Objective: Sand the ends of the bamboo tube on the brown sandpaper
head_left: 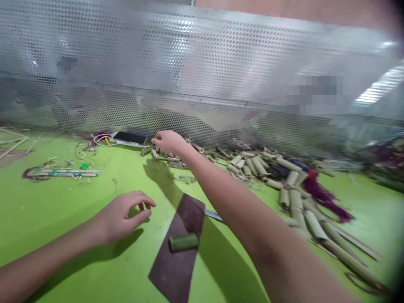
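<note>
My left hand hovers over the green table, thumb and fingers loosely curved and apart, with nothing between them. My right hand reaches to the far side, over small bamboo pieces by the mesh panel. Its fingers are curled closed and whatever they hold, if anything, is hidden. Between my arms lies a dark brown rectangular sheet, perhaps sandpaper. A short green bamboo tube rests on it. A flat metal strip shows beside the sheet, partly covered by my right forearm.
A perforated metal panel stands along the back. Cut bamboo tubes heap up at right, near purple fibres. A phone with a white cable lies at the back. Thin sticks and scraps lie at left.
</note>
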`<state>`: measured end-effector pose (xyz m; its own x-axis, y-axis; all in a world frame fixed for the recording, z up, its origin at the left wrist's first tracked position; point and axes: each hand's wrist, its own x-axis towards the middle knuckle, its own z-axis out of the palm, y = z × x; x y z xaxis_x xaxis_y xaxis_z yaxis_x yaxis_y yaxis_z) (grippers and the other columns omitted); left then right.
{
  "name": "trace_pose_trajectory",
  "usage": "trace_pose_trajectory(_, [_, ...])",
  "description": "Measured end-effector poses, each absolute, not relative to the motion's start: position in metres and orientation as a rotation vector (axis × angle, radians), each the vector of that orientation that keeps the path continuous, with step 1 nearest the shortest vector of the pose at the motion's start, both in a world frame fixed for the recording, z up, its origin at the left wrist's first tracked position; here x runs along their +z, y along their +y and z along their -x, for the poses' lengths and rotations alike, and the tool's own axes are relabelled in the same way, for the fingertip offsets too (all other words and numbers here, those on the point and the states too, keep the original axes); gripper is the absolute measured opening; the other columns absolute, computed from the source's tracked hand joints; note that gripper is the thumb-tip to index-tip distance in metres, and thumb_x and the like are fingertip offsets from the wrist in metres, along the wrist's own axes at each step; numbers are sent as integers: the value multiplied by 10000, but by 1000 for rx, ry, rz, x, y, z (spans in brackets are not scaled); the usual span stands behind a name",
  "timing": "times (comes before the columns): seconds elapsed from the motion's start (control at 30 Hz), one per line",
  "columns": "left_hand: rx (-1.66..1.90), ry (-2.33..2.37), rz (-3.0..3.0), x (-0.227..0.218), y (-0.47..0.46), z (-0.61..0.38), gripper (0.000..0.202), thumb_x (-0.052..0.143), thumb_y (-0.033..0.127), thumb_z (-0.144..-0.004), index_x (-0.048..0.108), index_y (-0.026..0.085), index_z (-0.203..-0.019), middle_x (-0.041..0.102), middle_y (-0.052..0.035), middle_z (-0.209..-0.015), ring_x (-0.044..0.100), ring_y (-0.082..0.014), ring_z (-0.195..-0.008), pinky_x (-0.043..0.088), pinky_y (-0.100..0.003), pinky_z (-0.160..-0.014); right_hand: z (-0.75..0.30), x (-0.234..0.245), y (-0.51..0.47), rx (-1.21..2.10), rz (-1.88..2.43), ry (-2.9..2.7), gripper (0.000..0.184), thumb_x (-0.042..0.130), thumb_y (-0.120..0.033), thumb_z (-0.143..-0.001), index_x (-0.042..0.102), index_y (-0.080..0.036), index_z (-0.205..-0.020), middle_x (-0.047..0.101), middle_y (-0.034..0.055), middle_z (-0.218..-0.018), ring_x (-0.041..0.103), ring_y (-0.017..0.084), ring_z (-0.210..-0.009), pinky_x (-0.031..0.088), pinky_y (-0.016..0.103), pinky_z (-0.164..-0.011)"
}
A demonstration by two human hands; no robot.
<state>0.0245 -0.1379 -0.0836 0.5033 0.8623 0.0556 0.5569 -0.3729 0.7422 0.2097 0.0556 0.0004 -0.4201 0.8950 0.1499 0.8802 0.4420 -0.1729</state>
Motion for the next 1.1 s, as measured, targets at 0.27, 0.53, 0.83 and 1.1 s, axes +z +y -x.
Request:
trace_pose_trajectory(0.27, [895,847,-2656,-99,-126,-19,204,520,207,-969,662,217,-1114,744,-40,-998,681,-199,-880,344,-522,-1099,-138,-31,161,134,1520,-2603,364,639,-376,-1002,604,-181,-1308,620,102,-1313,651,243,-1101,573,457,-923])
trace_pose_trajectory(0.53, [913,794,-2715,-99,-123,-24,192,503,207,-957,641,222,-1088,745,-28,-976,650,-183,-821,349,-462,-1097,-108,-41,173,142,1537,-2675,349,633,-378,-1006,612,-187,-1297,622,101,-1311,652,239,-1096,573,450,-923])
trace_pose_trajectory(0.83, [882,777,-2677,-99,-123,-26,213,499,190,-937,641,233,-1090,734,-28,-933,643,-185,-812,337,-472,-1106,-101,-39,158,-171,1448,-2703,367,648,-381,-995,611,-178,-1298,616,112,-1319,646,247,-1111,566,454,-934])
trace_pose_trajectory(1.1, [922,778,-2653,-104,-125,-25,195,535,188,-922,630,256,-1079,728,-14,-925,650,-177,-822,319,-463,-1145,-121,1,113,-513,1117,-2585,602,775,-382,-771,591,-96,-1267,565,195,-1321,502,353,-1232,471,452,-1002])
